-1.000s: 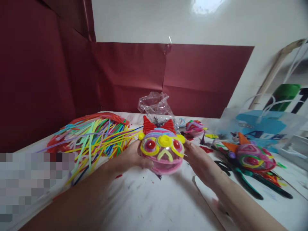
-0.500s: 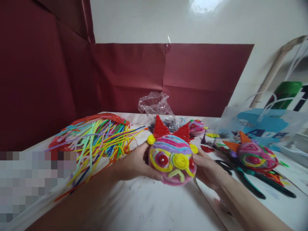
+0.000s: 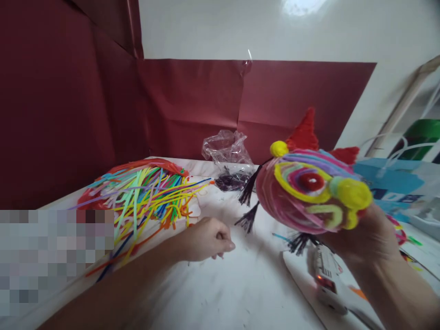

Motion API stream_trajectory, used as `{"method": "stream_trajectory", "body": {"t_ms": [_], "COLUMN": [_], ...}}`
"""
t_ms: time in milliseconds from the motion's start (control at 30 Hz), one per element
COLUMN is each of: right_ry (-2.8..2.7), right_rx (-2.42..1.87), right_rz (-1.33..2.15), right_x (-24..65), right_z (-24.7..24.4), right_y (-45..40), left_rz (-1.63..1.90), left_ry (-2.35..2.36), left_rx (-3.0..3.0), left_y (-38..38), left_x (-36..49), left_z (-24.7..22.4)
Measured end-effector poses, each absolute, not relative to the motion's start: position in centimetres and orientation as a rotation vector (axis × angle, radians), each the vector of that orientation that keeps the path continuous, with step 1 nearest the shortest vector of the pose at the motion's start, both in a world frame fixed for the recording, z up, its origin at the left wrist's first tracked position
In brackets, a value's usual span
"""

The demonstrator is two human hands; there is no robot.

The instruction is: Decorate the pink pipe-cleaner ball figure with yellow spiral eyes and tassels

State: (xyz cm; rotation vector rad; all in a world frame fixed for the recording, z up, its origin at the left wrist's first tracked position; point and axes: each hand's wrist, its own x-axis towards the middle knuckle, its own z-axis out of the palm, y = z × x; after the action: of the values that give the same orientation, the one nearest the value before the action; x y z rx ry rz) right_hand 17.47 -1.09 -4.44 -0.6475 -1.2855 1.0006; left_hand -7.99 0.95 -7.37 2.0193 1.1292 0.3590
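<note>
The right hand (image 3: 364, 233) grips the pipe-cleaner head (image 3: 309, 192) from beneath, face tilted right, red ears up; the left hand (image 3: 206, 238) rests loosely curled on the bench (image 3: 240, 293).

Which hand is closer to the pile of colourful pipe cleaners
Left. The left hand rests on the table just beside the pipe cleaners; the right hand is farther away, holding up the mask.

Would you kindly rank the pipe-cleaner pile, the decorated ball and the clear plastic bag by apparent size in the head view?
1. pipe-cleaner pile
2. decorated ball, though held up near the camera in the right hand, so it looks enlarged
3. clear plastic bag, farthest away
</note>
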Motion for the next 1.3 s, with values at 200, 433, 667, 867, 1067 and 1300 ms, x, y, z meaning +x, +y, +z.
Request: {"method": "stream_trajectory", "body": {"t_ms": [200, 433, 667, 867, 1067, 1300], "right_ry": [-1.21, -1.343, -1.462, -1.522, -1.527, -1.545], "right_rx": [-0.604, -0.623, -0.652, -0.642, -0.885, -0.979], "right_rz": [1.088, 1.174, 1.238, 1.272, 1.285, 1.324], "right_x": [17.1, 16.1, 14.1, 11.8, 13.7, 16.7], "right_z": [-4.0, -2.9, -2.6, -2.7, -6.2, -10.3], "right_y": [0.4, 4.5, 8.5, 11.2, 15.7, 17.9], "left_rz": [0.349, 0.181, 0.068, 0.056, 0.033, -0.039], "left_ry": [1.331, 1.334, 1.19, 1.163, 1.181, 1.195], "left_rx": [2.221, 2.353, 2.519, 2.702, 2.763, 2.805], "left_y": [2.4, 2.6, 1.6, 1.2, 0.9, 0.6], "left_x": [-9.0, -9.2, -8.0, -7.8, -7.6, -7.3], "left_z": [-7.4, -8.3, -11.1, -12.0, -11.8, -11.2]}}
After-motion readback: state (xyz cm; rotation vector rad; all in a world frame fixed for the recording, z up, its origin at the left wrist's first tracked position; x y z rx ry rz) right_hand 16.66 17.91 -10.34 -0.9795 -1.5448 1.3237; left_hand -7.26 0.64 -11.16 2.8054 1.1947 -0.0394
